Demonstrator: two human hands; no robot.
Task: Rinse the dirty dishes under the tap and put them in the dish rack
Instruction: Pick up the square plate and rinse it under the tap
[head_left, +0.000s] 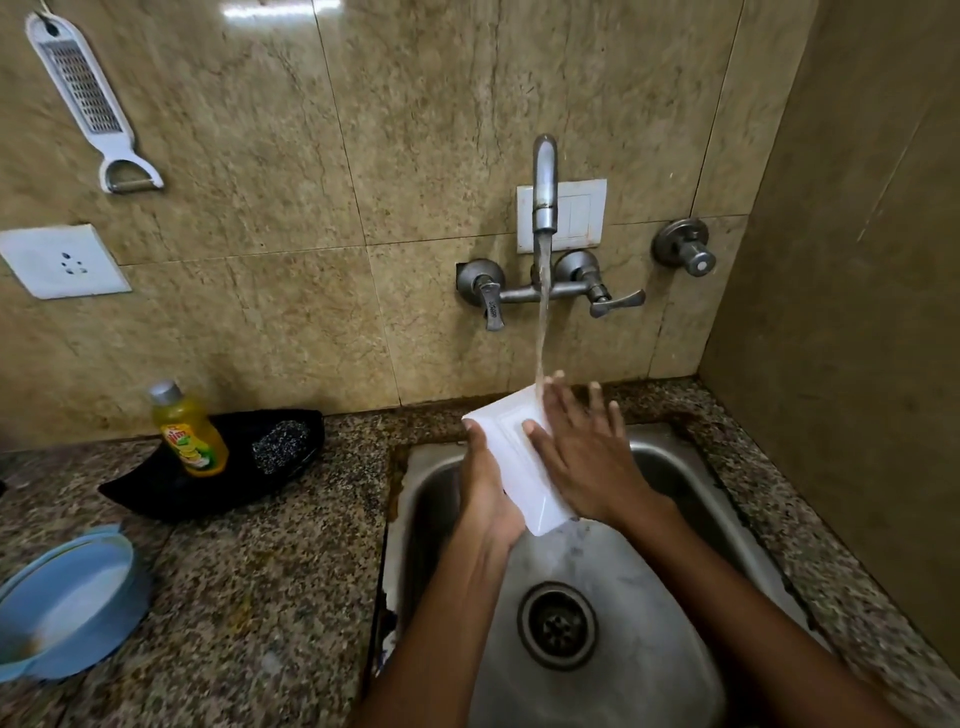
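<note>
A white rectangular dish (511, 457) is held tilted on edge over the steel sink (649, 597), its far end under the water running from the wall tap (544, 192). My left hand (488, 493) grips the dish along its left edge from below. My right hand (582, 452) lies flat on the dish's right face, fingers spread, with the stream hitting near its fingertips. The lower right part of the dish is hidden behind my right hand.
A blue bowl (67, 608) sits on the granite counter at the left edge. Behind it a black dish (171, 493) holds a yellow soap bottle (189, 431) and a steel scrubber (280, 441). A grater (83, 93) hangs on the tiled wall. The side wall stands close on the right.
</note>
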